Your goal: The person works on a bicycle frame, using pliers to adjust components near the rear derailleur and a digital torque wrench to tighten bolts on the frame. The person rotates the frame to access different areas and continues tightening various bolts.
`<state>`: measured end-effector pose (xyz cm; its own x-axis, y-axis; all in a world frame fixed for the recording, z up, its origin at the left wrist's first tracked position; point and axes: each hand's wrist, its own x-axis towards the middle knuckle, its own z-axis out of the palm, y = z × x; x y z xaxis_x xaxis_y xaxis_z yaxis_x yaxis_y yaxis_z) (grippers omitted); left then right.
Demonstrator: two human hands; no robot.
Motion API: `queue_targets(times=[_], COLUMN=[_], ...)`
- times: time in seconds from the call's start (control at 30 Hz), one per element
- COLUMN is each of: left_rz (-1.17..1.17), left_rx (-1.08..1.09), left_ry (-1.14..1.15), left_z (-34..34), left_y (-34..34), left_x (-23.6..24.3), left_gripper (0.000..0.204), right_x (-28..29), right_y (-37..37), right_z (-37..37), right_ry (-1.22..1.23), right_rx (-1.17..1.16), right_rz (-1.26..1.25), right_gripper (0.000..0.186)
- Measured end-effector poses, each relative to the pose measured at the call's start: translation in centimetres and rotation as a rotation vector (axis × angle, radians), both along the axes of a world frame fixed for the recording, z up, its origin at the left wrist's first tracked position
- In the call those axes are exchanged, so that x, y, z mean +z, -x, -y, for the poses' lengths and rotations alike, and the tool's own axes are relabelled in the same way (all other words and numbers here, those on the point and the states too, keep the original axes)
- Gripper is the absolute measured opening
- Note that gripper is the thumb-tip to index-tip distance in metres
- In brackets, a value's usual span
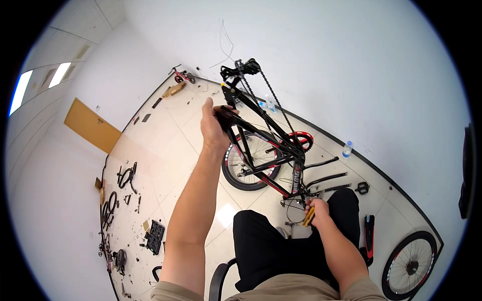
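Observation:
A black bicycle frame [259, 173] with red accents hangs tilted in front of me, its rear end up and its front end low near my knees. My left hand [215, 128] is closed round the raised rear end, thumb up, with part of the fingers hidden behind the tubes. From the black rear derailleur [246, 69], the chain [277, 98] runs down to a red chainring [304, 142]. Close to the low front end and its loose cables, my right hand [318, 208] grips yellow-handled pliers [309, 216]; their jaws are hard to make out.
A wheel [236, 170] stands behind the frame, another wheel [412, 266] at lower right. A red-black fork [369, 238], pedal [362, 188] and water bottle [347, 149] are to the right. On the left floor lie a black tool case [155, 237] and scattered parts. A white wall rises beyond.

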<state>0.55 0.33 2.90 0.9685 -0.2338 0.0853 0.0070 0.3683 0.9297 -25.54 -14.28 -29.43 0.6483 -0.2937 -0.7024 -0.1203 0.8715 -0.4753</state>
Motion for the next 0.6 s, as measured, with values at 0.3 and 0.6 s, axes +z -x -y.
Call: queue_targets(times=[0.3, 0.6], left_rz=[0.151, 0.240], left_rx=[-0.057, -0.446], left_ry=[-0.303, -0.123], left_z=[-1.7, -3.3], left_y=[0.3, 0.3], left_x=[1.3, 0.9], left_gripper=[0.053, 0.047], right_x=[0.2, 0.1], right_y=[-0.5, -0.5], right_z=[-0.2, -0.1], right_ry=[0.028, 0.030], right_rx=[0.019, -0.001], right_rz=[-0.041, -0.060], right_gripper=[0.021, 0.022])
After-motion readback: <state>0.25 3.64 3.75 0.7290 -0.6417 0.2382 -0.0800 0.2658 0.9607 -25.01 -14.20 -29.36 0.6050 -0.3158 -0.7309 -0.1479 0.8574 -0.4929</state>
